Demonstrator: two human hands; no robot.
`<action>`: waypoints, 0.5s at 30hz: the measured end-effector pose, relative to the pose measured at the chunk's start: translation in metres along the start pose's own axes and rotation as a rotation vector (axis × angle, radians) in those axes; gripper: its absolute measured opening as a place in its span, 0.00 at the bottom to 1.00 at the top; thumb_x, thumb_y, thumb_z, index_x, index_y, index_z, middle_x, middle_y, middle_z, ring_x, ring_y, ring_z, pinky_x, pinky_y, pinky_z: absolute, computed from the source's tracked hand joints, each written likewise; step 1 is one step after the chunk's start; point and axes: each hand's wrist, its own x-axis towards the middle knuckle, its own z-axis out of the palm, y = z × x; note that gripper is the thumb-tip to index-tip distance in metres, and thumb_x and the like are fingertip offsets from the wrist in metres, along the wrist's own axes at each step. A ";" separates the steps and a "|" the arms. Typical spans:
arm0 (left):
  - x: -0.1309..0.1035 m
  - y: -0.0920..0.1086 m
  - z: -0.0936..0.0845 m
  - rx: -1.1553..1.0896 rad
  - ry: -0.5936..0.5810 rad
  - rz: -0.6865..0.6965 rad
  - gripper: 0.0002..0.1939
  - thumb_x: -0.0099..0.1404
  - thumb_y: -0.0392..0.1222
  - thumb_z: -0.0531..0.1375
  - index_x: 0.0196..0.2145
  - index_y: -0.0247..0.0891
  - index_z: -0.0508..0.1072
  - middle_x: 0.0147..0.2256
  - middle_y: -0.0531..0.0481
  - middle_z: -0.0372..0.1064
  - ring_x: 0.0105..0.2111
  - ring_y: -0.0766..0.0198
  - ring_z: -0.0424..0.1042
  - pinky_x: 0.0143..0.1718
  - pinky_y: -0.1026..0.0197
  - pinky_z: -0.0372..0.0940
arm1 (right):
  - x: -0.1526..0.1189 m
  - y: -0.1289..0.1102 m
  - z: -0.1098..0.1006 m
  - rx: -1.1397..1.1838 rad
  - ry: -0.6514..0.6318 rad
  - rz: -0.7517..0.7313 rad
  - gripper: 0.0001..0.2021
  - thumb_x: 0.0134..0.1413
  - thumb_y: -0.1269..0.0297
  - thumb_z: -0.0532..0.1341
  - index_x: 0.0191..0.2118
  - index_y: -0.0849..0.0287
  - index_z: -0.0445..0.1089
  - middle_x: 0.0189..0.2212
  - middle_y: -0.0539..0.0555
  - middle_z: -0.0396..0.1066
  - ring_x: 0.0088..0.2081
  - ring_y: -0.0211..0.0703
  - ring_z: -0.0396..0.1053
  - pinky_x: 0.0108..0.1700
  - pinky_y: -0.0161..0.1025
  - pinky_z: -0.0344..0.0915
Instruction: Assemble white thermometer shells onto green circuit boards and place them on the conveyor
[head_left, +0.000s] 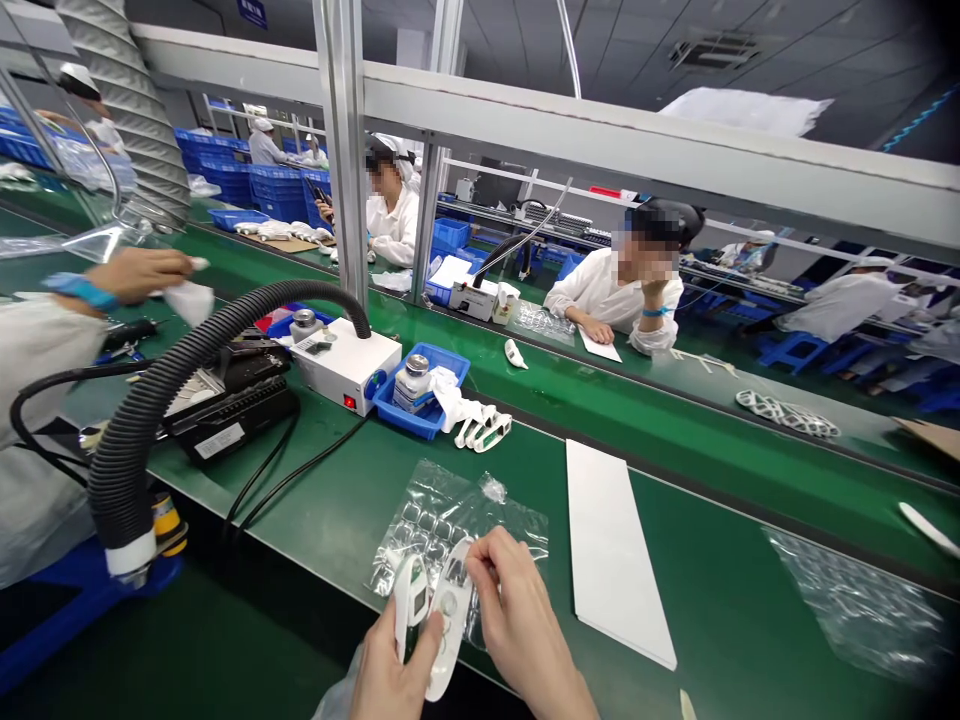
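ok so my left hand (397,665) is clamped on two white shells (448,645), right hand (517,605) fingertips together at one's top

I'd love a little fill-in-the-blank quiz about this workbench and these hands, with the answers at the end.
1. The left hand holds casing parts that are mainly ____ in colour.
2. The white paper lies to the ____ of the right hand.
3. The switch on the front of the white box is ____.
4. The tray just beside that box is ____.

Missing words: white; right; red; blue.
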 end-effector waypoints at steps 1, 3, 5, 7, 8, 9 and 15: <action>-0.001 0.000 0.003 -0.017 0.018 0.005 0.20 0.57 0.54 0.60 0.41 0.37 0.75 0.39 0.42 0.78 0.44 0.46 0.74 0.45 0.57 0.66 | -0.001 -0.001 0.001 -0.018 -0.011 0.005 0.12 0.68 0.65 0.45 0.31 0.55 0.55 0.30 0.48 0.60 0.31 0.41 0.60 0.47 0.43 0.57; -0.003 0.001 0.006 -0.036 0.041 0.005 0.18 0.57 0.52 0.61 0.40 0.38 0.75 0.39 0.43 0.78 0.44 0.46 0.74 0.45 0.57 0.65 | -0.001 0.001 0.003 -0.044 -0.024 0.013 0.11 0.68 0.65 0.45 0.31 0.55 0.56 0.30 0.48 0.60 0.31 0.41 0.61 0.49 0.45 0.55; -0.004 0.002 0.009 -0.044 0.057 0.004 0.17 0.56 0.51 0.61 0.39 0.39 0.76 0.38 0.43 0.78 0.44 0.46 0.75 0.44 0.57 0.65 | -0.001 0.004 0.005 -0.066 -0.024 0.018 0.11 0.68 0.65 0.45 0.32 0.55 0.56 0.30 0.48 0.60 0.32 0.41 0.61 0.49 0.45 0.55; -0.004 0.002 0.010 -0.053 0.071 0.005 0.16 0.56 0.51 0.62 0.39 0.40 0.76 0.38 0.44 0.78 0.44 0.46 0.75 0.45 0.57 0.66 | -0.001 0.006 0.006 -0.093 -0.017 0.018 0.12 0.68 0.65 0.44 0.32 0.55 0.57 0.31 0.48 0.60 0.32 0.42 0.60 0.47 0.45 0.55; -0.004 0.002 0.010 -0.056 0.077 0.004 0.16 0.56 0.51 0.62 0.39 0.40 0.76 0.38 0.44 0.79 0.44 0.46 0.75 0.44 0.57 0.66 | -0.001 0.007 0.006 -0.105 -0.015 0.016 0.12 0.68 0.65 0.44 0.32 0.55 0.57 0.31 0.49 0.60 0.32 0.42 0.60 0.46 0.44 0.56; -0.004 0.002 0.011 -0.057 0.082 0.000 0.16 0.55 0.51 0.62 0.39 0.40 0.76 0.38 0.44 0.79 0.44 0.46 0.75 0.44 0.57 0.66 | -0.001 0.008 0.007 -0.112 -0.010 0.014 0.12 0.68 0.64 0.44 0.32 0.55 0.57 0.31 0.49 0.60 0.32 0.43 0.59 0.44 0.44 0.56; -0.004 -0.003 0.010 -0.054 0.088 -0.024 0.20 0.55 0.53 0.63 0.41 0.39 0.75 0.40 0.43 0.78 0.45 0.46 0.74 0.46 0.56 0.65 | -0.007 0.011 0.012 0.081 0.028 0.101 0.10 0.66 0.59 0.49 0.32 0.54 0.55 0.29 0.48 0.59 0.29 0.40 0.57 0.34 0.36 0.56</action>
